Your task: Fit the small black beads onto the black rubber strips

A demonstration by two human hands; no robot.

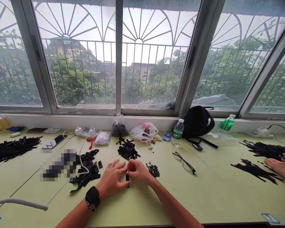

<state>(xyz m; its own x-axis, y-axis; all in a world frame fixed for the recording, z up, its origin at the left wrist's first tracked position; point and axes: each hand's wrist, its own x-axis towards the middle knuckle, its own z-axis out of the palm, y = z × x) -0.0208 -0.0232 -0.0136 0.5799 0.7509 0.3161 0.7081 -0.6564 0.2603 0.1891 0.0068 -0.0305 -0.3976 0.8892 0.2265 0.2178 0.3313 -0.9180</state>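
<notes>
A short black fabric strip (127,181) lies upright in my view on the pale green table between my two hands. My left hand (112,175) rests with its fingers spread, thumb and index fingertips at the strip's edge. Over the strip's far end, my right hand (139,171) is closed in a pinch; whatever sits between those fingertips is hidden. Just right of it is a small heap of shiny black pieces (154,170). Beyond both hands lies a pile of black strips (127,149), and another pile (87,169) spreads to the left.
A white cable (82,158) runs across the left pile from a power strip (85,133). Eyeglasses (184,163), a water bottle (177,132) and a black bag (197,122) stand to the right. Another person's hands (279,166) work among black strips at far right.
</notes>
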